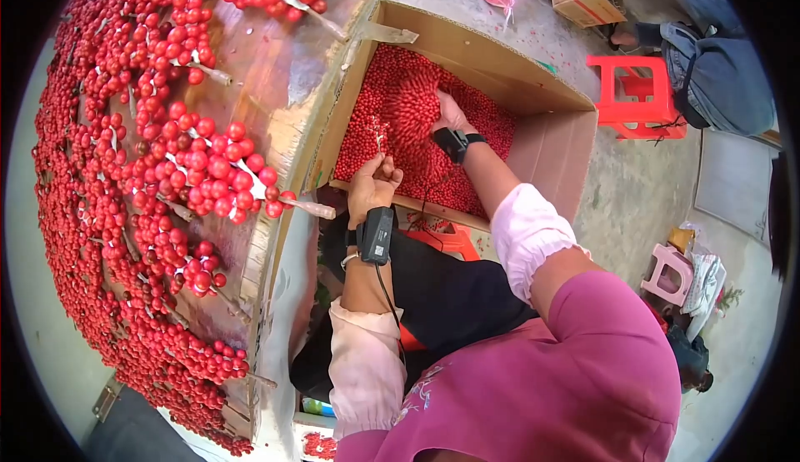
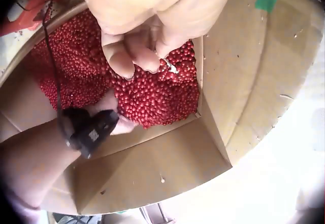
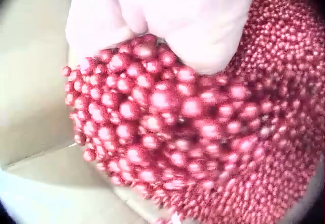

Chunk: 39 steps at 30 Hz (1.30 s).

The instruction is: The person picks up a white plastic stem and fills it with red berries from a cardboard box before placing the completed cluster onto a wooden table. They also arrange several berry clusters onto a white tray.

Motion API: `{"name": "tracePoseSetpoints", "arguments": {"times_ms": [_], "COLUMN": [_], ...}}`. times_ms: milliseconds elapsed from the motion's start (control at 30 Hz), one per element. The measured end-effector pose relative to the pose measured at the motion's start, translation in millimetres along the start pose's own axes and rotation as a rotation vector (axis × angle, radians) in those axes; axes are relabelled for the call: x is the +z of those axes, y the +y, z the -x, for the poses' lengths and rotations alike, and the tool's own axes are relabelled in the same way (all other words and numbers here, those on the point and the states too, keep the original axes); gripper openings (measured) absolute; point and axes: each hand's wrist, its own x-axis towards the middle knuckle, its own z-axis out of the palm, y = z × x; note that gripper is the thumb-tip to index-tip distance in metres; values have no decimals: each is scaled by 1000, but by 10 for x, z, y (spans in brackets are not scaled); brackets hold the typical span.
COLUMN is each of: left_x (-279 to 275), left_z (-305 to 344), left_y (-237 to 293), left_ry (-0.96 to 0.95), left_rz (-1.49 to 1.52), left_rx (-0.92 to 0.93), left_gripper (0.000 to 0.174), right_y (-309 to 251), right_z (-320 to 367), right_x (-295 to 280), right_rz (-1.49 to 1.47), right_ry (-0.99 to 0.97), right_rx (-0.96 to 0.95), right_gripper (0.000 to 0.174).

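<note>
A cardboard box [image 1: 546, 154] holds a deep layer of small red berries [image 1: 492, 120]. Inside it my right hand [image 1: 451, 113] grips a large bunch of red berries [image 1: 408, 112]. The right wrist view has this hand [image 3: 167, 21] at the top, fingers curled over the bunch [image 3: 147, 107]; the stems within its grip are hidden. At the box's near side my left hand [image 1: 372, 185] pinches a thin pale stem [image 1: 380, 141] between thumb and fingertips. In the left wrist view, the left hand [image 2: 157, 16] holds this whitish stem tip [image 2: 172, 68] above the berries.
Left of the box, a wooden table [image 1: 275, 70] carries many berry sprigs [image 1: 208, 162] with pale stems. A red stool [image 1: 633, 104] and a seated person's legs [image 1: 725, 70] are at the upper right. A thin black cable [image 1: 388, 291] runs from my left wrist camera.
</note>
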Motion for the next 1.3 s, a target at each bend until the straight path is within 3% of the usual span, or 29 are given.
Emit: {"name": "tracePoseSetpoints", "arguments": {"times_ms": [100,200,267,367,400,500,533,633,800,900,967,1033,1100,1167,1233,1267,1300], "left_x": [19,61,116,170,191,231,237,243,206,155,158,153,120,143,172,166,160], "left_z": [-40,-61,-46,-5,4,39,50,61,55,72,72,55,66,89,111,112,116], "left_y": [-22,-104,-183,-216,-214,-213,-214,-212,-164,-162,-145,-106,-104,-108,-108,-98,-89], "left_ry": [32,94,122,158,180,191,181,183,213,231,240,236,232,245,265,266,272], "left_rz": [-58,-143,-266,-403,-476,-576,-605,-621,-537,-491,-465,-440,-403,-394,-370,-371,-366], "left_rx": [27,76,238,369,417,494,522,557,540,519,513,509,483,490,510,512,519], "left_gripper": [4,5,3,3,4,7,9,12,16,18,20,22,26,28,33,33,35], "right_y": [-164,-257,-301,-328,-312,-253,-241,-189,-154,-248,-287,-214,70,228,398,412,413], "right_z": [225,522,650,742,732,700,695,684,823,510,293,142,62,133,211,184,150], "right_x": [394,824,1023,1220,1236,1238,1244,1238,1193,669,67,-522,-965,-961,-680,-606,-528], "right_rz": [-29,79,129,1092,1093,1424,1426,801,944,1260,1246,1634,1689,1731,553,551,350], "right_ry": [-250,-288,-307,-453,-456,-491,-492,-304,-319,-69,353,790,891,994,680,679,437], "right_rx": [77,88,89,-584,-586,-1014,-1015,-336,-387,-784,-666,-445,-332,-223,151,153,129], "right_gripper": [27,25,24,23,23,18,18,19,21,27,37,47,49,51,49,49,47]}}
